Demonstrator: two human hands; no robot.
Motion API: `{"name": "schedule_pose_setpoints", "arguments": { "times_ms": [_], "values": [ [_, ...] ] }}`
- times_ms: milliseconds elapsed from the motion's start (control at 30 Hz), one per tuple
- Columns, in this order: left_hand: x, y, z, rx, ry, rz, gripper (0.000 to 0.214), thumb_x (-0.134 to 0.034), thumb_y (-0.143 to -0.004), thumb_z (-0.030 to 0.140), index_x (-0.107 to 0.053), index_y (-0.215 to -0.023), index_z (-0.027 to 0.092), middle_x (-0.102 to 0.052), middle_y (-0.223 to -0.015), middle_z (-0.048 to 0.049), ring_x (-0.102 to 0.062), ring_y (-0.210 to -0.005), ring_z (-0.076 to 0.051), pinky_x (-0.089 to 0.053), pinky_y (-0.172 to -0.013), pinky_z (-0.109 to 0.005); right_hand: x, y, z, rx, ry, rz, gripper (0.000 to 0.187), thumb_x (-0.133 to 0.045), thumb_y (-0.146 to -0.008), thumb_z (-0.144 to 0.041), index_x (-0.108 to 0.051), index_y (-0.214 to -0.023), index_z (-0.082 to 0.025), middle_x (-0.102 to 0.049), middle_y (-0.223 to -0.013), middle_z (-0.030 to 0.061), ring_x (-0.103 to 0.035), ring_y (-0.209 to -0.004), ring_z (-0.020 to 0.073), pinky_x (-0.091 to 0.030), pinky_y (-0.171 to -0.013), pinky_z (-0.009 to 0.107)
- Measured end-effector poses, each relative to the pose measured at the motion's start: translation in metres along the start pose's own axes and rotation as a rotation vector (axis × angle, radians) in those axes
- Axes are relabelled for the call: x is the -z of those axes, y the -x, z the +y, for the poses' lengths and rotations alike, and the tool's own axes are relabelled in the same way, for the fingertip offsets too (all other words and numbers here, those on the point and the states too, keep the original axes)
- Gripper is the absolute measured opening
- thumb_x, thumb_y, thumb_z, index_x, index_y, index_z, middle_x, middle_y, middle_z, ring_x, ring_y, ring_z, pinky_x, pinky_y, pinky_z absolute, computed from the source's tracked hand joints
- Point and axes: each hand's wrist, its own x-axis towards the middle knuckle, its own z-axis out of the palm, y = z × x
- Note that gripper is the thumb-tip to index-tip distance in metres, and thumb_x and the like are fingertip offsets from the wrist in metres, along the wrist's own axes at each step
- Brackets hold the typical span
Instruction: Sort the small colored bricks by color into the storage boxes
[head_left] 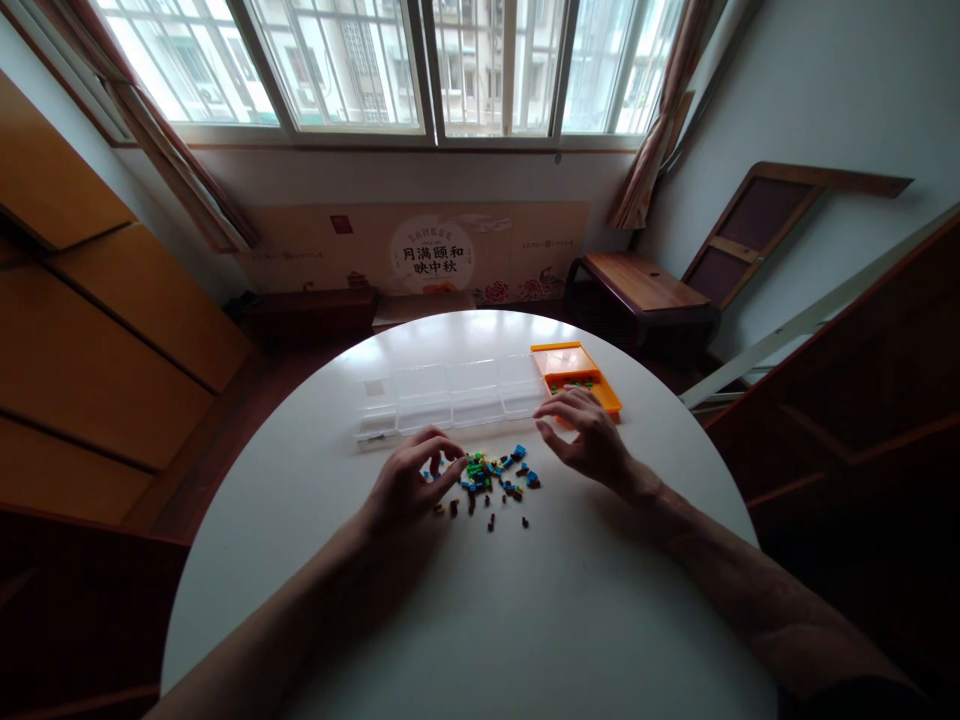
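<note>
Small toy bricks [475, 472] in blue, green, yellow and dark brown lie in a loose pile at the middle of the white round table [525, 620]. My left hand [416, 475] is at the pile's left side, fingers curved and thumb apart, with a few bricks showing through the gap. Right of the pile, my right hand [589, 440] hovers with bent, parted fingers and nothing visible in them. It partly covers the near end of an orange box [611, 395], where small green and dark pieces lie. A clear plastic compartment box [450, 395] stands beside it.
Several dark pieces [491, 522] are scattered on the near side of the pile. Beyond the table are a wooden stool [645, 280], a printed cardboard panel [300, 245] and the windows [345, 70]. Orange-brown cabinets [112, 350] stand on the left.
</note>
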Motion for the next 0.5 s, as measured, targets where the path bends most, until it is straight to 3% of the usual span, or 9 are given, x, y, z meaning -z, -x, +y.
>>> {"name": "schedule_pose_setpoints", "arguments": {
  "times_ms": [200, 333, 500],
  "values": [
    [-0.012, -0.004, 0.022, 0.109, 0.280, -0.053, 0.032, -0.072, -0.105, 0.046, -0.079, -0.099, 0.016, -0.068, -0.093, -0.0056, -0.059, -0.071, -0.012, -0.049, -0.064, -0.024, -0.013, 0.001, -0.041, 0.229, -0.156, -0.122, 0.014, -0.077, -0.101, -0.028, -0.074, -0.114, -0.028, -0.082, -0.102, 0.0017, -0.075, -0.093, 0.0207, -0.054, -0.113, 0.045],
    [-0.020, -0.005, 0.027, 0.167, 0.341, -0.100, 0.038, -0.073, -0.104, 0.052, -0.079, -0.098, 0.015, -0.070, -0.095, -0.0070, -0.062, -0.075, -0.014, -0.050, -0.065, -0.024, -0.021, 0.005, -0.045, 0.285, -0.152, -0.134, 0.021, -0.082, -0.100, -0.034, -0.073, -0.117, -0.028, -0.082, -0.102, 0.0005, -0.077, -0.091, 0.0194, -0.054, -0.112, 0.042],
    [-0.026, -0.004, 0.026, 0.214, 0.383, -0.123, 0.041, -0.073, -0.103, 0.055, -0.079, -0.098, 0.015, -0.072, -0.095, -0.0080, -0.064, -0.078, -0.016, -0.052, -0.070, -0.027, -0.020, 0.006, -0.044, 0.291, -0.151, -0.079, 0.012, -0.078, -0.102, -0.028, -0.075, -0.114, -0.029, -0.082, -0.096, -0.0023, -0.077, -0.085, 0.0164, -0.056, -0.108, 0.038]
  ]
}}
